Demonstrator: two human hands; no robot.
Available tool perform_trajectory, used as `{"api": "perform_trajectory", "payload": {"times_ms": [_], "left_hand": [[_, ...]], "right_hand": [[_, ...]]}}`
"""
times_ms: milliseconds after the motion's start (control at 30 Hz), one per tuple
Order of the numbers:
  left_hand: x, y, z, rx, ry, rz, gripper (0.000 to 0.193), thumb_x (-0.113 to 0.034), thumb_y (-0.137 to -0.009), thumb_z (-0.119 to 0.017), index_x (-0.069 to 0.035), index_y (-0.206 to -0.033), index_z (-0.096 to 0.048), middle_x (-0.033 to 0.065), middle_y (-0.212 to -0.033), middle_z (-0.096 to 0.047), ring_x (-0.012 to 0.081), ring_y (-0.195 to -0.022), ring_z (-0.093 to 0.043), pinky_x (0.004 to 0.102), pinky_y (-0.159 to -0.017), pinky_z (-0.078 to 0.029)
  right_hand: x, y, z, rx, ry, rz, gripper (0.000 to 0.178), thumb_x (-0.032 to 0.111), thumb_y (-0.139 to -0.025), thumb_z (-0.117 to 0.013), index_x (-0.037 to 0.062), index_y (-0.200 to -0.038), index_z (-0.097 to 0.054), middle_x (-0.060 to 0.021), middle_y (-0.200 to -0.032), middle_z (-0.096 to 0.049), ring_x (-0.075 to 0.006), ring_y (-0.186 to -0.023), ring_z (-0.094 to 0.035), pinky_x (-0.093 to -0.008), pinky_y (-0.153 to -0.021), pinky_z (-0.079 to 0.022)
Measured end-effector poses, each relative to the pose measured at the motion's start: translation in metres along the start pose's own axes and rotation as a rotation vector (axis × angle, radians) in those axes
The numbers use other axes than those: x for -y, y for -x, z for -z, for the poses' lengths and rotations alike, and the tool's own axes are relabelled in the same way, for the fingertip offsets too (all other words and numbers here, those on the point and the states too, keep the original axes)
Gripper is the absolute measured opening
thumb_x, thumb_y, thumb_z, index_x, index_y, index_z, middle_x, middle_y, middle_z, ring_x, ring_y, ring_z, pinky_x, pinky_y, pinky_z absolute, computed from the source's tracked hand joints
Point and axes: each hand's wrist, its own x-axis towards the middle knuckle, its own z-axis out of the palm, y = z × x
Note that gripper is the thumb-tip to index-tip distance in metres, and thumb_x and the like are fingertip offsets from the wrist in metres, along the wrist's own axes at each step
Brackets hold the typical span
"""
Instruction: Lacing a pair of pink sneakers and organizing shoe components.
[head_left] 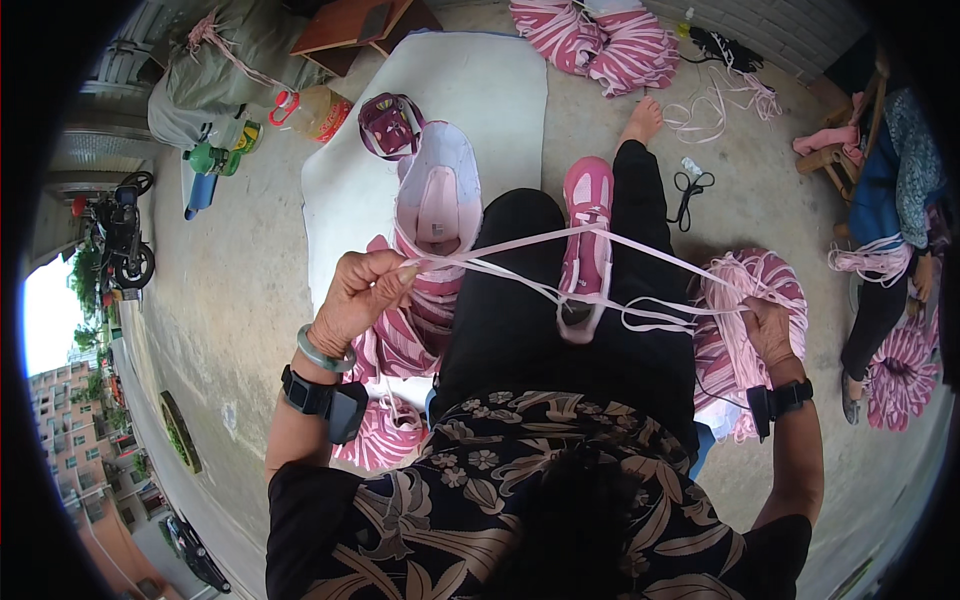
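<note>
A pink shoe upper [587, 225] lies along my lap, its toe pointing away from me. Pale pink shoelace [520, 243] runs from its eyelets out to both sides. My left hand [368, 285] pinches the lace on the left, thumb against the fingers. On the right, my right hand [768, 330] is closed round the other end, and a slack loop of lace hangs between it and the shoe. Beneath the right hand rests a bundle of pink uppers [778, 275] draped with many loose laces. Beside my left hand stands another upper [440, 190], its pale lining showing.
More pink bundles [605, 45] lie ahead on the floor. Black scissors [690, 198] are right of my foot. A white sheet [500, 90] holds a small purple bag [390, 127]; bottles [310, 112] stand left of it. Another person [890, 220] sits at far right.
</note>
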Motion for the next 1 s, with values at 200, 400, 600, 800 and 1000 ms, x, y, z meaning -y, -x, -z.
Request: {"api": "perform_trajectory", "payload": {"times_ms": [200, 400, 600, 800, 1000], "left_hand": [[0.091, -0.014, 0.065, -0.454, 0.138, 0.232, 0.027, -0.022, -0.086, -0.053, -0.003, -0.066, -0.056, 0.0005, -0.052, -0.048, 0.0066, -0.044, -0.044, 0.0198, -0.043, -0.035], [0.070, -0.062, 0.013, -0.573, -1.113, -0.244, 0.020, -0.013, -0.079, -0.056, -0.003, -0.097, -0.053, 0.0123, -0.083, -0.056, 0.0222, -0.054, -0.057, 0.0309, -0.053, -0.046], [0.044, -0.108, -0.132, -0.161, -0.716, -0.531, 0.040, -0.001, -0.072, -0.055, -0.001, -0.110, -0.045, 0.0180, -0.100, -0.055, 0.0340, -0.071, -0.059, 0.0383, -0.063, -0.048], [0.040, -0.111, -0.131, 0.115, -0.773, -0.252, 0.039, -0.004, -0.071, -0.053, -0.001, -0.109, -0.045, 0.0166, -0.073, -0.058, 0.0357, -0.072, -0.057, 0.0409, -0.063, -0.047], [0.028, -0.057, -0.028, 0.026, -1.012, -0.459, 0.012, -0.008, -0.074, -0.055, -0.005, -0.085, -0.058, 0.0097, -0.072, -0.056, 0.0270, -0.065, -0.057, 0.0340, -0.057, -0.048]], "right_hand": [[-0.044, 0.002, -0.008, 0.293, 0.381, -0.331, 0.025, 0.015, -0.063, -0.061, 0.0077, -0.087, -0.062, -0.0110, -0.102, -0.056, -0.0289, -0.099, -0.050, -0.0398, -0.084, -0.040], [0.046, -0.059, -0.037, -0.109, -0.024, 0.141, 0.029, 0.010, -0.067, -0.057, 0.0071, -0.096, -0.059, -0.0104, -0.107, -0.053, -0.0293, -0.102, -0.047, -0.0413, -0.091, -0.034], [0.107, -0.103, -0.078, -0.087, -0.089, 0.414, 0.036, 0.009, -0.072, -0.053, 0.0043, -0.108, -0.049, -0.0123, -0.098, -0.056, -0.0276, -0.094, -0.051, -0.0383, -0.088, -0.036], [0.087, -0.082, -0.054, -0.054, 0.024, 0.460, 0.022, 0.011, -0.075, -0.057, 0.0052, -0.095, -0.052, -0.0100, -0.071, -0.057, -0.0274, -0.066, -0.055, -0.0359, -0.067, -0.040], [-0.007, -0.007, 0.017, -0.287, 0.229, 0.463, 0.017, 0.004, -0.073, -0.053, 0.0002, -0.090, -0.056, -0.0165, -0.077, -0.058, -0.0330, -0.063, -0.053, -0.0392, -0.059, -0.043]]}}
